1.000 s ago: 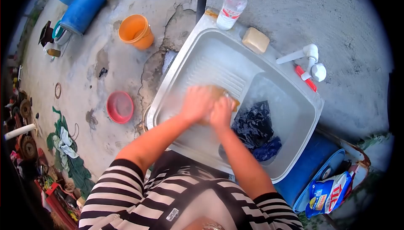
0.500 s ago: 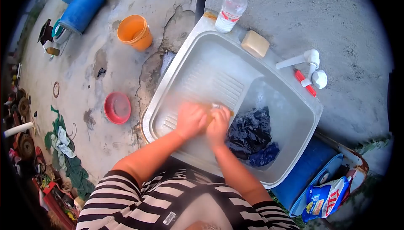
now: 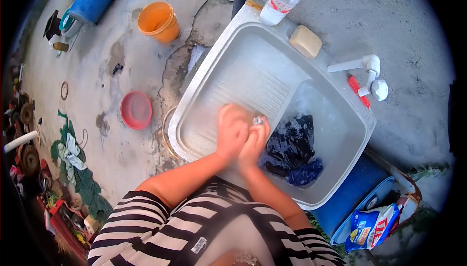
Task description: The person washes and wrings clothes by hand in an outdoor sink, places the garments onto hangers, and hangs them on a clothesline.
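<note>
Close together over the ribbed washboard side of the sink (image 3: pixel 176 125), my two hands are both closed. My left hand (image 3: pixel 230 132) is a fist, smeared by motion, pressed against the right one. From the top of my right hand (image 3: pixel 256 139) sticks out a small whitish, grey-striped thing (image 3: pixel 258 120); its kind cannot be made out, and most of it is hidden by the fingers. In the basin just right of my hands, black wet cloth (image 3: pixel 293 142) lies in cloudy water, with a dark blue wet cloth (image 3: pixel 305 172) against its lower edge.
On the sink's back rim stand a clear bottle (image 3: pixel 282 0) and a soap bar (image 3: pixel 306 41). A white tap (image 3: pixel 372 71) with a red handle is at right. An orange bucket (image 3: pixel 158 21) and red basin (image 3: pixel 136 110) are on the ground; a detergent bag (image 3: pixel 372 227) rests on a blue barrel (image 3: pixel 352 193).
My left hand has shifted slightly up and right, now more upright beside the right hand. A yellowish-brown bit seen between the hands is now hidden. The view has tilted slightly.
</note>
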Demonstrator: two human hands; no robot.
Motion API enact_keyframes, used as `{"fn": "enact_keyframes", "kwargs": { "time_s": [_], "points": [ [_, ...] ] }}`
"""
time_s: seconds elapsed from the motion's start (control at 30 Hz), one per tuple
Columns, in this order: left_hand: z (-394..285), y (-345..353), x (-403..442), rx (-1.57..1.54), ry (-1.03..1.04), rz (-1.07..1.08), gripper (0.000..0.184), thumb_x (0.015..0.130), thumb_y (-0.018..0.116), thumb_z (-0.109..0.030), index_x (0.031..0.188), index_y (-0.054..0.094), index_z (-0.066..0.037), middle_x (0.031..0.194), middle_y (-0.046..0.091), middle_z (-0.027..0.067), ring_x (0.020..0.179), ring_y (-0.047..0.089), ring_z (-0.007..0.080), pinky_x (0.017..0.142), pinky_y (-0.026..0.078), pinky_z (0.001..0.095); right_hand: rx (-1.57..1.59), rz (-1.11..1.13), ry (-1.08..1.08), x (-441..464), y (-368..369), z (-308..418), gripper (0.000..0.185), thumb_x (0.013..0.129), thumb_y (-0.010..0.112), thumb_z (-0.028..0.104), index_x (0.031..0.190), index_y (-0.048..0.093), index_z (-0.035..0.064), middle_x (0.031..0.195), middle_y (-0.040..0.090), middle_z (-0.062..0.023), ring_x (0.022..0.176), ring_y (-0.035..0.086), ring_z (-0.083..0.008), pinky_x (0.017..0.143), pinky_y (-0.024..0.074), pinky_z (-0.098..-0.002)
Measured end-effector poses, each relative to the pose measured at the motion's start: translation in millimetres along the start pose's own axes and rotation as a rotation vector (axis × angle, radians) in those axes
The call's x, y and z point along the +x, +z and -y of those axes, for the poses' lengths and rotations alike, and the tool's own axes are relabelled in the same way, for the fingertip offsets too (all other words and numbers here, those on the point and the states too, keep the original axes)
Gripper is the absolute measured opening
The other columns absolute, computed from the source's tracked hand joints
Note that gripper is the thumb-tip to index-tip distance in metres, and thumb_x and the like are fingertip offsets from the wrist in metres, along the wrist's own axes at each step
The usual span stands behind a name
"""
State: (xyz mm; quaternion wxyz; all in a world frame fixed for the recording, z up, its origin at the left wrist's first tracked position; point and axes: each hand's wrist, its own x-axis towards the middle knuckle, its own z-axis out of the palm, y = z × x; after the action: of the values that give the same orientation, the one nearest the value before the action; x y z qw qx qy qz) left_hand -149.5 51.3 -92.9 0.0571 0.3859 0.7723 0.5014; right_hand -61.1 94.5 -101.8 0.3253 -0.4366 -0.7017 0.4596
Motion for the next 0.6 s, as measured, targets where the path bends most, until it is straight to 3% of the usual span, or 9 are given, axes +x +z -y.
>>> {"fn": "enact_keyframes", "kwargs": {
  "time_s": [0.07,0.13,0.2,0.27,0.37,0.47,0.6],
  "points": [
    [12.6,-0.6,-0.3,-0.021,0.112,0.019,0.017,0.089,0.061,-0.019,0.090,0.066,-0.003,0.111,0.061,0.0167,0.115,0.052,0.0418,0.106,0.036,0.0550,-0.054,-0.009,-0.161,4.4,7.1,-20.0,0.015,0.085,0.044,0.003,0.090,0.057,-0.0011,0.123,0.058,-0.0222,0.121,0.049,-0.0397,0.107,0.0366,-0.0480],
    [24.1,6.0,18.6,0.067,0.121,0.170,0.017,0.088,0.061,-0.019,0.087,0.065,-0.003,0.105,0.060,0.0179,0.105,0.054,0.0422,0.097,0.040,0.0541,-0.121,0.012,-0.368,38.9,10.1,-36.1,0.017,0.078,0.044,0.002,0.088,0.057,-0.0023,0.112,0.060,-0.0224,0.107,0.054,-0.0404,0.099,0.0403,-0.0484],
    [37.8,13.5,44.5,0.113,0.194,0.220,0.017,0.087,0.060,-0.021,0.080,0.062,-0.005,0.092,0.057,0.0177,0.089,0.054,0.0412,0.084,0.044,0.0518,-0.180,0.091,-0.439,67.1,9.2,-35.1,0.019,0.074,0.045,0.004,0.087,0.056,-0.0037,0.102,0.059,-0.0217,0.094,0.053,-0.0406,0.090,0.0407,-0.0483],
    [41.6,12.9,56.6,0.128,0.215,0.337,0.018,0.088,0.060,-0.023,0.078,0.061,-0.007,0.089,0.056,0.0166,0.087,0.054,0.0402,0.081,0.043,0.0511,-0.211,0.133,-0.596,89.1,8.2,-41.2,0.022,0.070,0.047,0.010,0.085,0.055,-0.0042,0.090,0.054,-0.0201,0.082,0.049,-0.0401,0.080,0.0393,-0.0479],
    [41.6,4.7,78.3,0.141,0.313,0.487,0.019,0.089,0.059,-0.024,0.077,0.061,-0.009,0.085,0.056,0.0160,0.084,0.053,0.0393,0.078,0.043,0.0505,-0.196,0.330,-0.618,106.9,-2.3,-47.3,0.019,0.081,0.053,0.017,0.090,0.059,0.0008,0.096,0.058,-0.0218,0.088,0.053,-0.0414,0.083,0.0394,-0.0530],
    [44.8,8.5,83.5,0.123,0.315,0.514,0.020,0.090,0.058,-0.025,0.079,0.063,-0.009,0.084,0.056,0.0168,0.083,0.053,0.0404,0.078,0.043,0.0502,-0.150,0.466,-0.683,124.2,-6.9,-47.3,0.015,0.078,0.052,0.016,0.085,0.056,0.0026,0.090,0.056,-0.0197,0.083,0.051,-0.0407,0.079,0.0380,-0.0509],
    [8.4,-5.7,84.9,0.186,0.146,0.526,0.026,0.093,0.057,-0.029,0.083,0.065,-0.007,0.091,0.062,0.0190,0.092,0.058,0.0418,0.085,0.044,0.0494,-0.057,0.422,-0.682,126.4,-2.2,-41.4,0.011,0.075,0.052,0.012,0.081,0.053,0.0037,0.087,0.056,-0.0184,0.081,0.050,-0.0417,0.077,0.0379,-0.0501]
  ]
}}
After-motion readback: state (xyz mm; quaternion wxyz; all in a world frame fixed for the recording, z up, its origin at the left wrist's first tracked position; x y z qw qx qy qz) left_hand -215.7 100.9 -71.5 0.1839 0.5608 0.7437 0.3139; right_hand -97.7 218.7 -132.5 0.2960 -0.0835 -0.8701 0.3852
